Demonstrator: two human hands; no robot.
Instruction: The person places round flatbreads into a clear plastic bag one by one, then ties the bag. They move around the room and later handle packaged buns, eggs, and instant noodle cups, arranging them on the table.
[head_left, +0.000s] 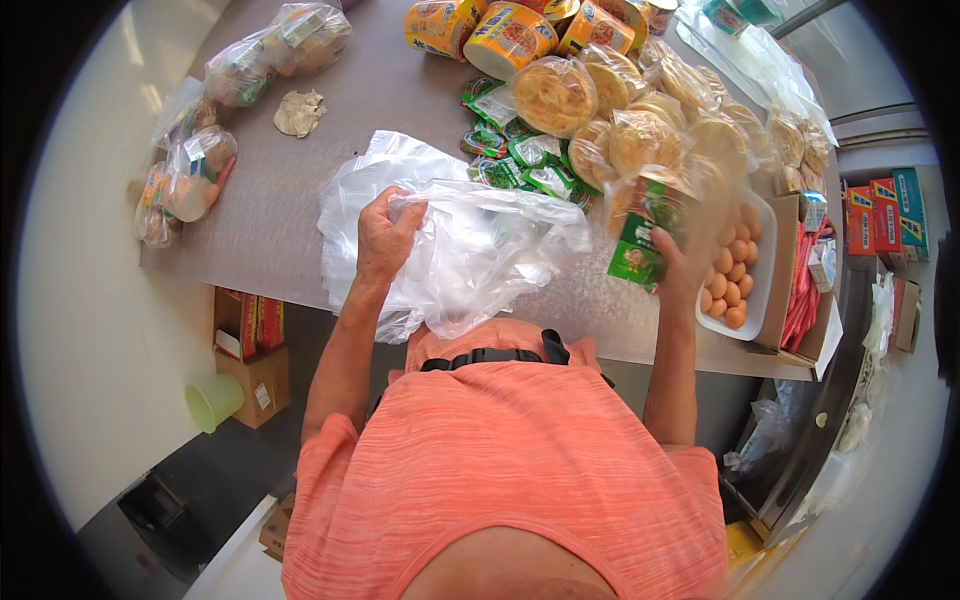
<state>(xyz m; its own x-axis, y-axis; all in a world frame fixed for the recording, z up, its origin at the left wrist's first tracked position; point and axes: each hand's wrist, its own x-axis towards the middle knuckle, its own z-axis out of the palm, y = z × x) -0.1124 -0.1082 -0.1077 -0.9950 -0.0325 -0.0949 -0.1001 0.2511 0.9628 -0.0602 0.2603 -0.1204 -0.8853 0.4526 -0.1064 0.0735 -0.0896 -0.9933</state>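
Note:
My left hand (386, 236) pinches the rim of a clear plastic bag (487, 240), which spreads rightwards over a pile of similar bags (349, 202) at the table's front edge. My right hand (677, 262), slightly blurred, grips a green food packet (636, 251). A bagged flatbread behind that packet is blurred, and I cannot tell whether the hand holds it too. Beyond the bags lie several green packets (499, 172) in a loose heap. Bagged round flatbreads (555, 94) are piled next to them. Brown eggs (718, 285) sit in a white tray (759, 300) beside my right hand.
Instant noodle tubs (510, 37) stand and lie at the back. Filled clear bags (199, 176) line the table's left side. A crumpled pale scrap (300, 112) lies near them. At right, a cardboard box (784, 262) holds red packets (802, 289) and small cartons (823, 264).

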